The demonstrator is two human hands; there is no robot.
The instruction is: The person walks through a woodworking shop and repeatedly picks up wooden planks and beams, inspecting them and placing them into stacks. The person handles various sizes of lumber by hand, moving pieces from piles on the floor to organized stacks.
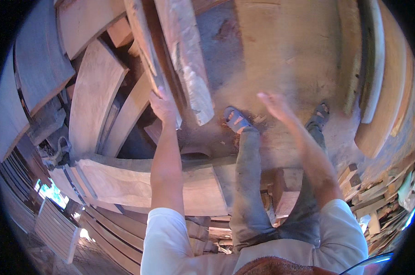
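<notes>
Head view: I'm standing on a dusty dirt floor [281,50] amid stacked timber.
My left hand [163,107] grips the end of a long rough plank [150,50] leaning over curved slabs [95,98]; my right hand [275,106] hangs open and empty above my sandalled feet [235,119]. Offcuts [377,201] pile at right.

Warm, soft daylight fills a fisheye view ringed by a black border. The sandy floor [281,50] at top centre is brightest. Stacked planks [97,96] on the left fall into deep shadow. Straight edges bend near the rim. The raised right hand [274,105] looks slightly blurred, perhaps from motion. Small blown-out patches glare at the lower left.
</notes>
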